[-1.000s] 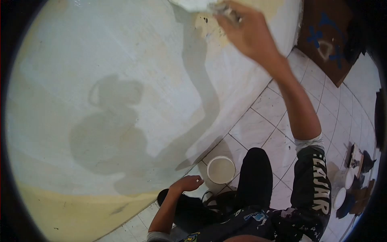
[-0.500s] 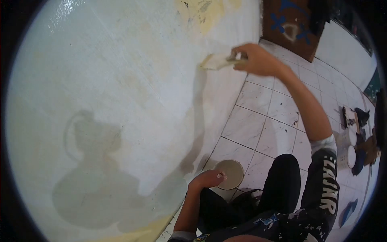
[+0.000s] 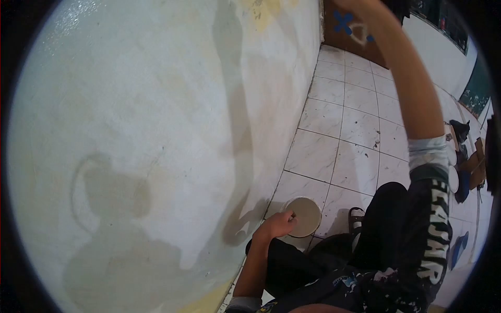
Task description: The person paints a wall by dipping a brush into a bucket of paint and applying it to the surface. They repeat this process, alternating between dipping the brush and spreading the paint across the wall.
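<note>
Where I watch from afar, the patchy, smooth wall (image 3: 172, 104) meets square marbled tiles (image 3: 313, 151); on them, a round bucket (image 3: 320, 213) shows greyish beige inside. The left hand (image 3: 281, 224) curls loosely by its rim; the right hand (image 3: 357, 4), cropped above, I cannot read.

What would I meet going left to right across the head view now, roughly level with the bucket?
Person's shadow → left hand → bucket → sandal → knee → right sleeve.
</note>
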Tool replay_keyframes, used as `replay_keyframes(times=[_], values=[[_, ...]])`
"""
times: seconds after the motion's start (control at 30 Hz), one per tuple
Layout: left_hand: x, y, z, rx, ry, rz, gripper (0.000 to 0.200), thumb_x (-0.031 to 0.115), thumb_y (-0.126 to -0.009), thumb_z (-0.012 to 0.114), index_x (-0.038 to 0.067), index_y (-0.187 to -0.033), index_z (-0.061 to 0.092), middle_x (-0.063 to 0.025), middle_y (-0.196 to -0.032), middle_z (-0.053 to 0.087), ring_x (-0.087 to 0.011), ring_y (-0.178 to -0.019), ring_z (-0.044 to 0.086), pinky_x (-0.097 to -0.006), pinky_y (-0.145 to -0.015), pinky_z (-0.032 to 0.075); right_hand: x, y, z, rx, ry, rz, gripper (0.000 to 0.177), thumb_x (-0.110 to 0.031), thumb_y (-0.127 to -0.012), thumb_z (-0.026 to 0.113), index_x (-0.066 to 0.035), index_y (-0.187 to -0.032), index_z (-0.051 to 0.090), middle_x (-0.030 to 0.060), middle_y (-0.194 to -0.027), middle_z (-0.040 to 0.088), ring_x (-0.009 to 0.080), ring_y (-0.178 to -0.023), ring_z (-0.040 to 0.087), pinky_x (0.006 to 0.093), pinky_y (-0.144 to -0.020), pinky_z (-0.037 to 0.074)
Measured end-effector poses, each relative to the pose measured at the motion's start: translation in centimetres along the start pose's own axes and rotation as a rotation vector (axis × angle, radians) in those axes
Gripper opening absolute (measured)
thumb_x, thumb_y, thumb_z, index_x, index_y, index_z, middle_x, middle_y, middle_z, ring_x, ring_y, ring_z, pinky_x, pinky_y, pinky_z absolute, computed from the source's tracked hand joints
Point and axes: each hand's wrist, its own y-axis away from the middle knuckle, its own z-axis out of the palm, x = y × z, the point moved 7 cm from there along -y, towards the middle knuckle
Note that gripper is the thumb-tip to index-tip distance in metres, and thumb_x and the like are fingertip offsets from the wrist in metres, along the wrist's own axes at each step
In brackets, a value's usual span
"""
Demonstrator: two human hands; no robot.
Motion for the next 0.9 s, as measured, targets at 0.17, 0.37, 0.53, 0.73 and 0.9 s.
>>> replay_keyframes(times=[0.17, 0.37, 0.53, 0.73, 0.9], values=[[0.3, 2.1, -0.8, 0.117, -0.022, -0.046, 0.05, 0.042, -0.096, 0.049, 0.001, -0.123, 0.058, -0.0257, -0.111, 0.066, -0.0413, -0.106, 0.062, -0.0464, -0.093, 0.047, 9.8, 5.5, 8.0, 0.091, 0.101, -0.263, 0.029, -0.022, -0.089, 0.068, -0.002, -0.111, 0.064, 0.0104, -0.075, 0.062, 0.0159, -0.066, 0.051, 0.0309, -0.062, 0.046], [0.3, 1.7, -1.0, 0.222, 0.004, -0.21, 0.05, 0.042, -0.097, 0.047, 0.001, -0.125, 0.056, -0.0286, -0.118, 0.062, -0.0431, -0.113, 0.058, -0.0469, -0.095, 0.045, 17.4, 13.7, 10.6, -0.302, -0.008, 0.078, 0.03, -0.014, -0.09, 0.067, 0.004, -0.111, 0.061, 0.0157, -0.079, 0.061, 0.0169, -0.069, 0.053, 0.0327, -0.068, 0.046], [-7.1, -2.1, 1.4, 0.508, 0.06, -0.309, 0.056, 0.047, -0.097, 0.045, 0.0, -0.126, 0.055, -0.0311, -0.121, 0.059, -0.0454, -0.115, 0.055, -0.0478, -0.098, 0.043, 21.6, 21.1, 9.6, -0.406, -0.143, 0.286, 0.034, -0.016, -0.087, 0.069, 0.004, -0.113, 0.06, 0.0134, -0.077, 0.061, 0.0174, -0.067, 0.053, 0.0328, -0.068, 0.045], [-5.2, -0.5, 7.7, 0.578, 1.098, -0.651, 0.097, 0.079, -0.087, 0.031, 0.006, -0.151, 0.028, -0.0285, -0.153, 0.029, -0.0501, -0.139, 0.029, -0.0678, -0.105, 0.028, 30.0, 28.3, 14.2, -0.573, -0.219, 0.436, 0.041, -0.015, -0.086, 0.068, 0.004, -0.121, 0.058, 0.0201, -0.083, 0.064, 0.0239, -0.069, 0.058, 0.0355, -0.068, 0.049], [-7.9, -3.9, 14.1, 0.496, 1.488, -0.756, 0.096, 0.081, -0.085, 0.032, 0.015, -0.155, 0.021, -0.0232, -0.159, 0.015, -0.0583, -0.136, 0.023, -0.0738, -0.103, 0.022, 29.9, 27.8, 15.6, -0.673, -0.266, 0.43, 0.036, -0.014, -0.086, 0.067, 0.004, -0.115, 0.058, 0.0197, -0.076, 0.062, 0.023, -0.066, 0.057, 0.0365, -0.065, 0.047]])
